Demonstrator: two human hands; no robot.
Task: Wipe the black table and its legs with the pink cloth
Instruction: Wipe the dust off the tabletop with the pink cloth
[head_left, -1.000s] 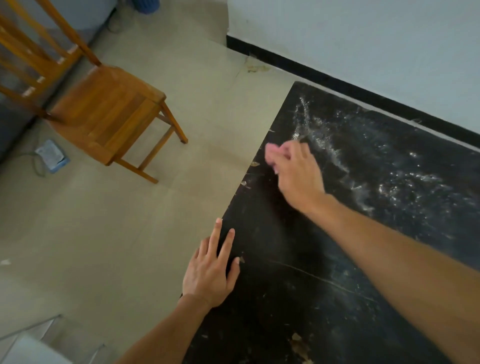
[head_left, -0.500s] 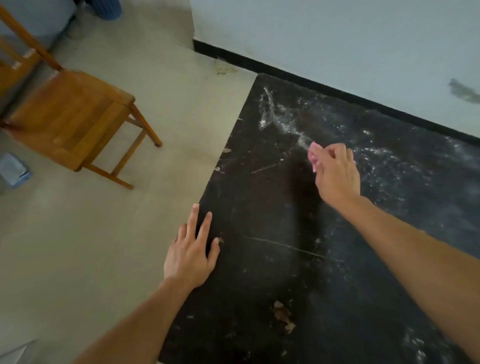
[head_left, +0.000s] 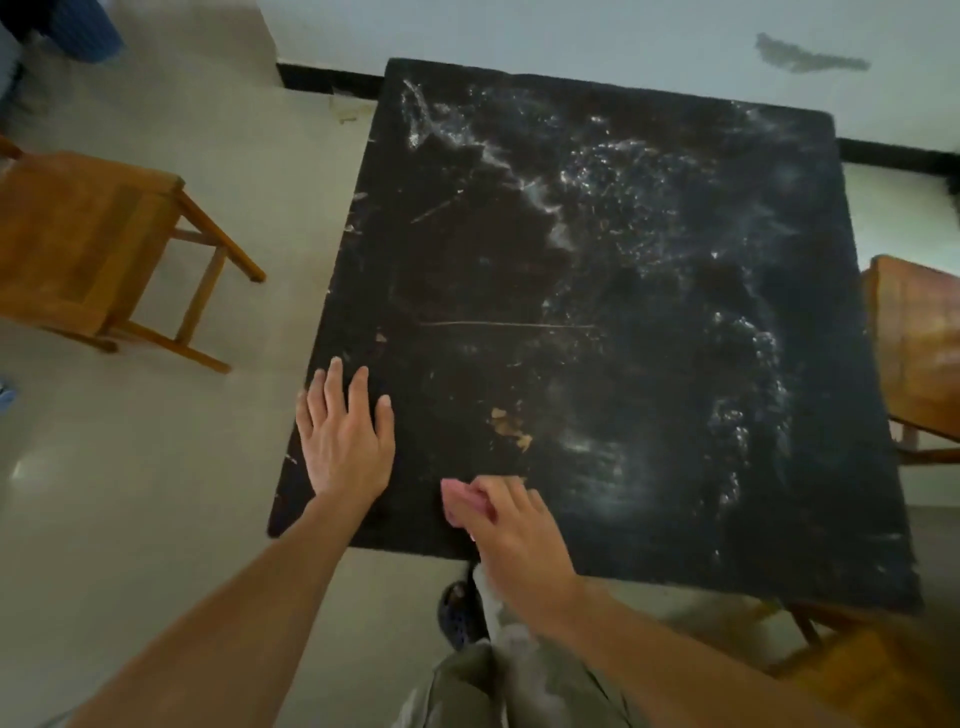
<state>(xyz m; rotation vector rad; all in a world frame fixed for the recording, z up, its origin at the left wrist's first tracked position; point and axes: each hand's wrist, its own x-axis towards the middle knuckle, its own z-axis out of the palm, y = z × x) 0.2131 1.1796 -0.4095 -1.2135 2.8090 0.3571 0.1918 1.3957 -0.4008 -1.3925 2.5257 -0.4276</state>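
the black table (head_left: 597, 338) filled the view, its far and right parts dusted with white powder, a wooden chair (head_left: 88, 244) on the floor to its left. the left hand (head_left: 345, 439) lay flat, fingers spread, near the table's left edge. the right hand (head_left: 519, 540) was closed around the pink cloth (head_left: 462, 501), pressing it on the tabletop near the front edge.

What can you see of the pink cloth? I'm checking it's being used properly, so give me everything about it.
The pink cloth is small and bunched into a wad, soft-looking, mostly hidden inside the grip of the right hand; only its left end pokes out past the fingers. It sits pressed on the black table near the near edge, left of centre. The left hand lies flat on the tabletop beside it, not touching it. Its full size and any pattern cannot be told.
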